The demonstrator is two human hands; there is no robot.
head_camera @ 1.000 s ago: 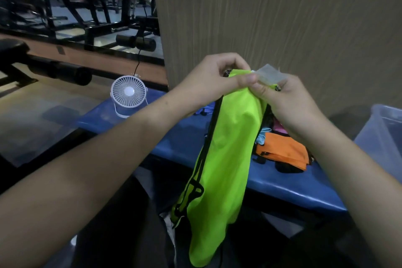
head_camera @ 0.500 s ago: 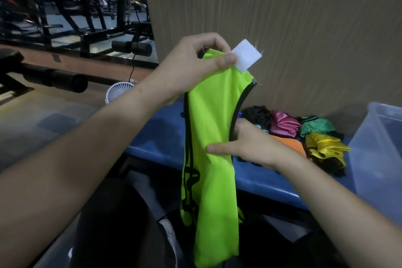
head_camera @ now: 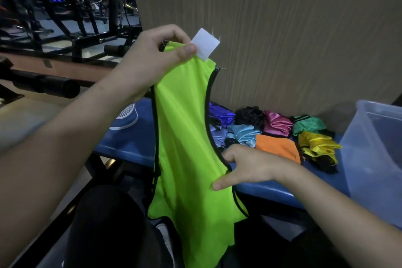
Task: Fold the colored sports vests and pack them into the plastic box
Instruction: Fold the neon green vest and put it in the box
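Wood-grain wall [head_camera: 282, 39], dim gym equipment [head_camera: 71, 13]

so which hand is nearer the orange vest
Right. The right hand grips the green vest's edge just left of the orange vest; the left hand pinches the green vest's top, higher and farther left.

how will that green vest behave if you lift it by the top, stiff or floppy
Likely floppy: the green vest hangs limp from the left hand gripping its top. Probably light, since one pinch carries it. Its shiny fabric may be slippery; the right hand steadies its edge.
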